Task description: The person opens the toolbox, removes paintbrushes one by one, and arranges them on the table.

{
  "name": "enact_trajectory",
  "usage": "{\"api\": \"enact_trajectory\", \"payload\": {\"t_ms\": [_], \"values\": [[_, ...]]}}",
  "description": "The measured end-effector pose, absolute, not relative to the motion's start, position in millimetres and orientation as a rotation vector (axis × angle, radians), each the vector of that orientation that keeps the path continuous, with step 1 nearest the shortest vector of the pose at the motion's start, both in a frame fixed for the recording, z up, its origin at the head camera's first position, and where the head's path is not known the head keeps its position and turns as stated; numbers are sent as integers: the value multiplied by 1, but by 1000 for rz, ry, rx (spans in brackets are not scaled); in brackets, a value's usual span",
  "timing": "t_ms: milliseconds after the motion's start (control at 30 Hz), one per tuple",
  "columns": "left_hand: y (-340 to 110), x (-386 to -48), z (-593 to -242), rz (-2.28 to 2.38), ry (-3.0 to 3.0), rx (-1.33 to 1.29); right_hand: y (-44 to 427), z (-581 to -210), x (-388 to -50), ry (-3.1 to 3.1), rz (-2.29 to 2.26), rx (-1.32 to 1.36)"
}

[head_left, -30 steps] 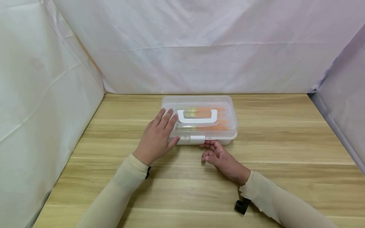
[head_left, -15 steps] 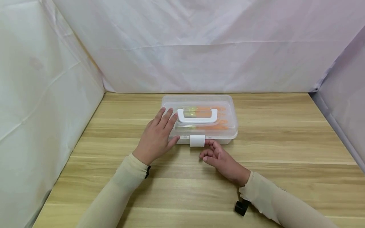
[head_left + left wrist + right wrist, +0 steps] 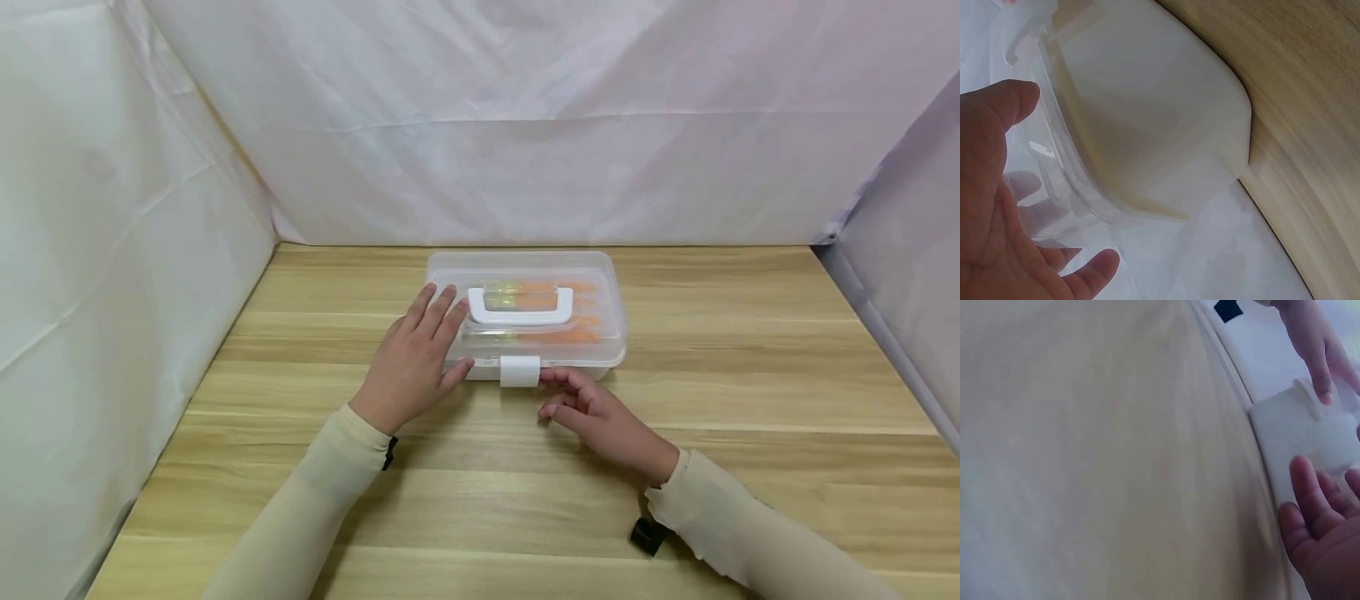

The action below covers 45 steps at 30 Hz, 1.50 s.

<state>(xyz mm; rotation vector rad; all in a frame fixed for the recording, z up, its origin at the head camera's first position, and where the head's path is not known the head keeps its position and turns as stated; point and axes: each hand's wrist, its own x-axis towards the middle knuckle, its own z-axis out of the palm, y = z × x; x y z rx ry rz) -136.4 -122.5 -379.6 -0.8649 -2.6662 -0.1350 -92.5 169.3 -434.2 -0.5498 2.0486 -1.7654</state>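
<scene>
The latch (image 3: 520, 372) has swung outward on the plastic carry box (image 3: 555, 351), probably light and stiff, best lifted by its handle (image 3: 521, 317), left hand (image 3: 412, 358) spread at its left end, right hand (image 3: 602, 422) relaxed at its front.

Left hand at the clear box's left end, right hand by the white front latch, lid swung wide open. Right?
No: the lid isn't open; it lies down over the clear box in the head view. The left hand is at its left end, the right hand by the white front latch.
</scene>
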Motion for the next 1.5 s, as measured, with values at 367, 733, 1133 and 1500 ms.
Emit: {"api": "enact_trajectory", "payload": {"t_ms": [367, 733, 1133, 1500], "values": [[-125, -137, -381, -133, -2657, -859, 160, -409, -106, 2559, -1272, -814], [-124, -135, -381, -119, -2667, -851, 151, -400, -114, 2824, -1001, -974], [-122, -136, -382, -139, -2661, -853, 153, -401, -113, 3007, -35, -1705], [-122, -135, -380, -141, -2664, -852, 152, -404, -113, 2901, 267, -1907]]}}
